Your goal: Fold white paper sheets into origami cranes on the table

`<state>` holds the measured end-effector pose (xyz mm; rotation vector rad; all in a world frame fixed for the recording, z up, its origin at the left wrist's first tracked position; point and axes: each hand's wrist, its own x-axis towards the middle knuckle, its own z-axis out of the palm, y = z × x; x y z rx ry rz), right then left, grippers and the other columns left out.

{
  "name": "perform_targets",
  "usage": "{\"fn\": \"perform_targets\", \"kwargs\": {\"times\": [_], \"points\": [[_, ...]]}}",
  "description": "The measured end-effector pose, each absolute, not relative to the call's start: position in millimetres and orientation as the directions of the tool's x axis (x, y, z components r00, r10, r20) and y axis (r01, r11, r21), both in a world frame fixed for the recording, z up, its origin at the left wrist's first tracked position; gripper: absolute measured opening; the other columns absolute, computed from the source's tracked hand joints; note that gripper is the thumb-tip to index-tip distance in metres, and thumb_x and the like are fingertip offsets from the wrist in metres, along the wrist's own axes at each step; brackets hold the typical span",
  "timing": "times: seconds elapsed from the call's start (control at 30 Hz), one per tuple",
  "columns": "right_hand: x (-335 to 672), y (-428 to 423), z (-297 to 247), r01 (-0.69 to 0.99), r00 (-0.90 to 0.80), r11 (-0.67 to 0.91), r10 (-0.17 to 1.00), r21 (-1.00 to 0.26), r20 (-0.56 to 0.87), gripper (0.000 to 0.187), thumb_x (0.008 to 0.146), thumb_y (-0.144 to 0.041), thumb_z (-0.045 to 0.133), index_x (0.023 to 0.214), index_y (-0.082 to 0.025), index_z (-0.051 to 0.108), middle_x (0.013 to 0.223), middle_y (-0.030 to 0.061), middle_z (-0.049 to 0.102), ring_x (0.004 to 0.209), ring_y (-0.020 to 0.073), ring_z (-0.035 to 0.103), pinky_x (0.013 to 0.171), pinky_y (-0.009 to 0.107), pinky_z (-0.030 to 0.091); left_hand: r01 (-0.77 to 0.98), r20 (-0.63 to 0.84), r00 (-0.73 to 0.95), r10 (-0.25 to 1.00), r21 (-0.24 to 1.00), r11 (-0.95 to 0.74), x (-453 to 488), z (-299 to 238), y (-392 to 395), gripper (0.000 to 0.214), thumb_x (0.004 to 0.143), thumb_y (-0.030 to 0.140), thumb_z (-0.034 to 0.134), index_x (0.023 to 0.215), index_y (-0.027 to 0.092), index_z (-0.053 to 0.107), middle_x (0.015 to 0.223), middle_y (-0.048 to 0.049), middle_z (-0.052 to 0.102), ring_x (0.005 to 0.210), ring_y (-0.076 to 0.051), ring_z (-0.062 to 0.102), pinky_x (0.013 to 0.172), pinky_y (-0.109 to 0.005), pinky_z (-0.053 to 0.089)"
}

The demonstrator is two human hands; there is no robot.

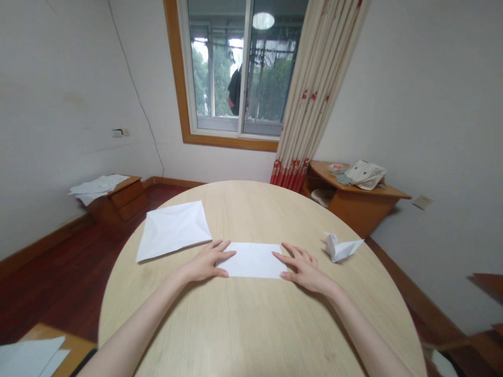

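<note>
A white rectangular sheet of paper (253,260) lies flat on the round wooden table (251,319), its long side running left to right. On its left end rests my left hand (208,260), fingers spread and touching the paper. My right hand (302,266) lies over the right end, also with its fingers apart. Left of my left hand is a larger stack of white paper (175,230) with crease lines on top. To the right of my right hand stands a folded paper bird (341,248).
Behind the table's right side, a corner cabinet (353,209) holds a cloth bag (365,174). A low drawer unit (123,199) with papers stands at the left. More white sheets (29,356) lie at the lower left. A curtain (310,94) hangs by the window.
</note>
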<state>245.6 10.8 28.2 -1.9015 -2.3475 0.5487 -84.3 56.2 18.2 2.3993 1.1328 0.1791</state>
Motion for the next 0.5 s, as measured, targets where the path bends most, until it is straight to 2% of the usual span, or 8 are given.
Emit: {"fn": "perform_targets", "kwargs": {"times": [0.2, 0.37, 0.5], "points": [[247, 11, 19, 0.916, -0.296, 0.275, 0.955, -0.291, -0.032, 0.052, 0.084, -0.046, 0.054, 0.134, -0.038, 0.047, 0.153, 0.0053, 0.027, 0.138, 0.0333, 0.02, 0.107, 0.057, 0.016, 0.661, 0.012, 0.646, 0.763, 0.49, -0.568, -86, 13, 57, 0.073, 0.076, 0.055, 0.067, 0.139, 0.027, 0.042, 0.151, -0.0099, 0.027, 0.141, -0.031, 0.02, 0.112, -0.049, 0.018], [239, 12, 14, 0.902, -0.298, 0.313, 0.95, -0.297, 0.096, 0.042, 0.091, -0.047, 0.042, 0.127, -0.031, 0.057, 0.146, 0.0058, 0.041, 0.136, 0.0304, 0.028, 0.106, 0.056, 0.018, 0.676, 0.095, 0.599, 0.795, 0.472, -0.566, -81, 20, 51, 0.081, 0.072, 0.057, 0.069, 0.14, 0.021, 0.041, 0.149, -0.0132, 0.034, 0.138, -0.029, 0.028, 0.112, -0.045, 0.022], [233, 11, 14, 0.873, -0.341, 0.391, 0.917, -0.292, 0.208, 0.043, 0.092, -0.047, 0.042, 0.129, -0.029, 0.054, 0.143, 0.0066, 0.045, 0.133, 0.0286, 0.033, 0.106, 0.054, 0.021, 0.695, 0.141, 0.557, 0.818, 0.46, -0.552, -73, 26, 44, 0.084, 0.074, 0.059, 0.065, 0.141, 0.017, 0.038, 0.147, -0.0138, 0.036, 0.137, -0.028, 0.03, 0.112, -0.043, 0.024]]}}
